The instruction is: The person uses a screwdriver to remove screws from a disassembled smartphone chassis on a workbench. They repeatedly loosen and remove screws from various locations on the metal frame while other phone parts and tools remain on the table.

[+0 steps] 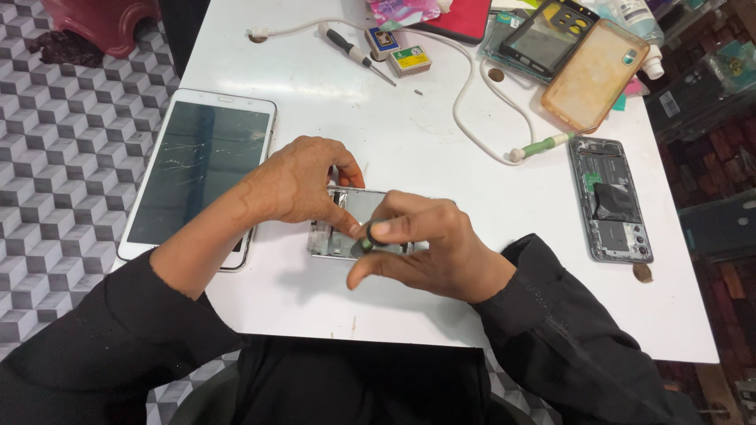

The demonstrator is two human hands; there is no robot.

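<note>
Both hands, left hand [303, 185] and right hand [429, 248], pinch the opened phone [354, 228] on white table [394, 134].

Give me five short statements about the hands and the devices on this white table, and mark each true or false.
1. Both hands work on one small opened phone at the middle of the table. True.
2. The right hand's fingers pinch a small dark tool tip. True.
3. The big white tablet has a flawless screen. False: its glass is cracked.
4. The opened phone body lies on the person's left. False: it lies to the right, apart from the hands.
5. The screwdriver is in the left hand. False: it lies untouched at the far end of the table.
</note>
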